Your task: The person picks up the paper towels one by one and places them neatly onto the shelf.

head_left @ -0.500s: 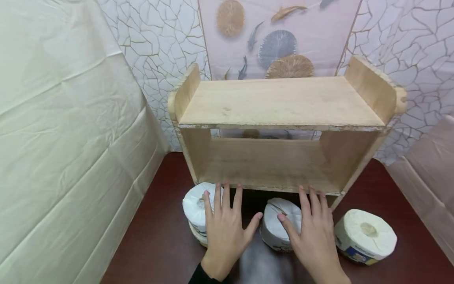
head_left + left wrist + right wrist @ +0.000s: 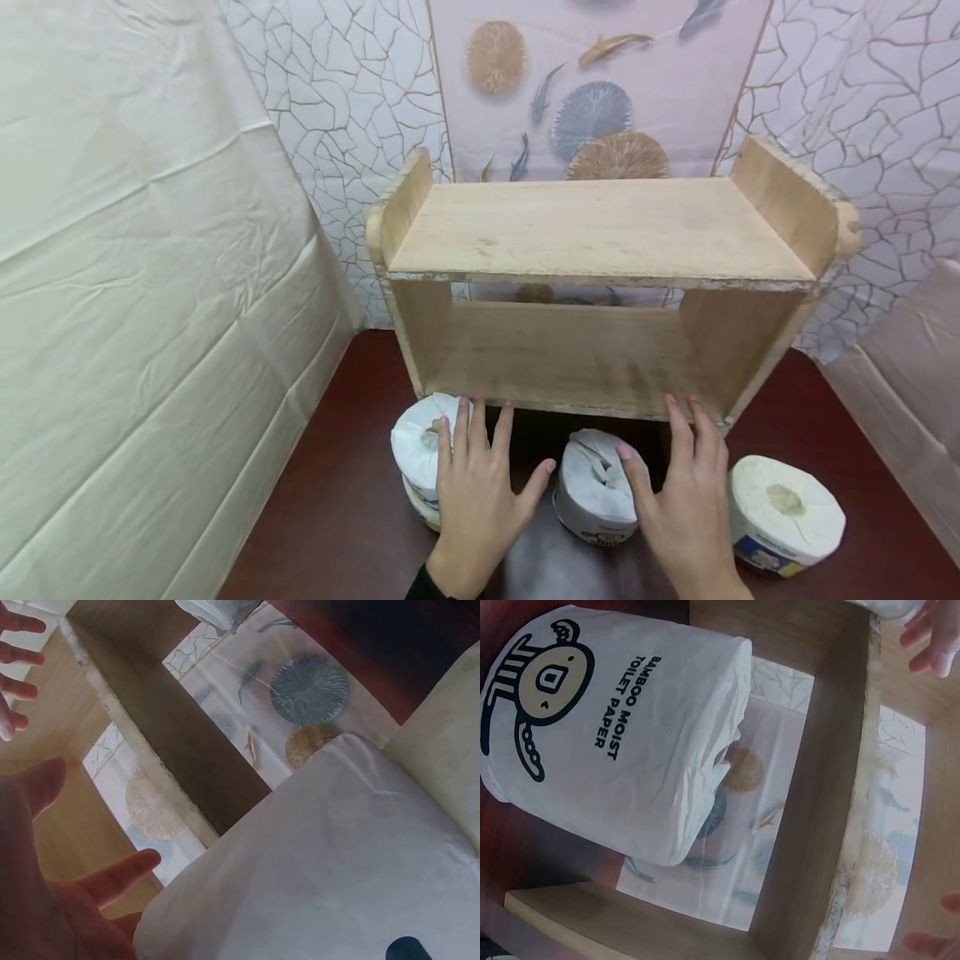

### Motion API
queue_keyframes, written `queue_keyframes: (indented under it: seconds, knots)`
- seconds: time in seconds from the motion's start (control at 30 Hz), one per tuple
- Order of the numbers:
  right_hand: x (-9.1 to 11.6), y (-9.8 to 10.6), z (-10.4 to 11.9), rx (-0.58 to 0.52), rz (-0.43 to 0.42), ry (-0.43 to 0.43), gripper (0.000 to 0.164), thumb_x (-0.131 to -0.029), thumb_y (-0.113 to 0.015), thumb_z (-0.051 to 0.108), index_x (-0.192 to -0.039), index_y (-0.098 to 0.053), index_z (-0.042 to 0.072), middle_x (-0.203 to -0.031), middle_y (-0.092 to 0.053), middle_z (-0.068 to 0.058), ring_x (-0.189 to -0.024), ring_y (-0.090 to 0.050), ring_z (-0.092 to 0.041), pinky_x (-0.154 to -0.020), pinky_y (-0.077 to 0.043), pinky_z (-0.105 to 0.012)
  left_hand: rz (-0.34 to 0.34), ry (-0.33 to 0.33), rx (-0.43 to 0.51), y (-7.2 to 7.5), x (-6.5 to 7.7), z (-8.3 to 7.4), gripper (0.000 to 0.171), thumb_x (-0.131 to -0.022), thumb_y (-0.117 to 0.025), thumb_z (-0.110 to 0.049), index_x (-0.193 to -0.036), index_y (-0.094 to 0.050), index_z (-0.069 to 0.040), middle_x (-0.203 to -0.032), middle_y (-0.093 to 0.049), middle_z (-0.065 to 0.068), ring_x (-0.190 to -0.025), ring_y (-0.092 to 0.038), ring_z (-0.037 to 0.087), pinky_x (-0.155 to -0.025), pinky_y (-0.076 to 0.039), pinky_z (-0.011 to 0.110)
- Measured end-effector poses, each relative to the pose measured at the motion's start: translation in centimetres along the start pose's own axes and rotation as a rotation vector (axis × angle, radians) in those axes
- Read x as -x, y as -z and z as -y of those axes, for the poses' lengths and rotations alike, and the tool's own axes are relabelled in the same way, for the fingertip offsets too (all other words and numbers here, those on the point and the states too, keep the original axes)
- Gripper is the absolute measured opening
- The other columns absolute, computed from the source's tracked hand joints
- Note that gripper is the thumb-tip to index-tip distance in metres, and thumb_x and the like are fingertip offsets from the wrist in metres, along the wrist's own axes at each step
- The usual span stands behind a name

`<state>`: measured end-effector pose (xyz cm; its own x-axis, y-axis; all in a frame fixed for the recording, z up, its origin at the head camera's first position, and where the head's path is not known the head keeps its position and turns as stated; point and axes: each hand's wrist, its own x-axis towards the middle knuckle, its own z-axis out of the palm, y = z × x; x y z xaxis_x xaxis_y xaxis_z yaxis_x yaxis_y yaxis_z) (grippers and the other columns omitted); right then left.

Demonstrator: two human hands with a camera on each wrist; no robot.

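Observation:
My left hand (image 2: 478, 500) has its fingers spread over the right side of the left white toilet paper roll (image 2: 412, 446), which sits atop another roll. In the left wrist view, that roll's wrapper (image 2: 300, 870) fills the lower right beside my left hand (image 2: 45, 885); whether they touch I cannot tell. Between the hands stands a middle toilet paper roll (image 2: 596, 496), its printed side (image 2: 622, 727) large in the right wrist view. My right hand (image 2: 690, 500), fingers extended, lies between it and a right-hand toilet paper roll (image 2: 813, 521). Neither hand grips anything.
Behind the rolls a wooden shelf unit (image 2: 600, 229) stands on the dark red tabletop (image 2: 315, 508), its lower board (image 2: 555, 354) just beyond the fingertips. A pale padded panel (image 2: 187, 333) rises at left, and a patterned wall covering (image 2: 337, 92) hangs behind.
My right hand has moved to the right, uncovering more of the middle roll. The left hand stays over the left roll. The head view has shifted slightly.

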<state>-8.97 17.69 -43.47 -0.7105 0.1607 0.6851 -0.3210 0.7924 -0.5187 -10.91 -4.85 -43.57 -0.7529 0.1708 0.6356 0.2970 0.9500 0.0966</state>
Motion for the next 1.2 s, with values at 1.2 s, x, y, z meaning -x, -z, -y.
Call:
queue_keyframes:
  seconds: [1.2]
  knots:
    - [-6.0,1.4,-3.6,-0.051,-0.386,-0.051,0.086,-0.097,-0.077,0.022,-0.159,-0.023,-0.007,-0.155,-0.034,-0.034,-0.144,-0.037,-0.044,-0.119,-0.034,-0.053,-0.088,-0.002,-0.067,-0.7,-0.1,0.3,0.057,-0.081,-0.088,-0.026,-0.133,-0.07,-0.015,-0.143,-0.06,0.025,-0.138,-0.053,0.044,-0.109,-0.047,0.058]
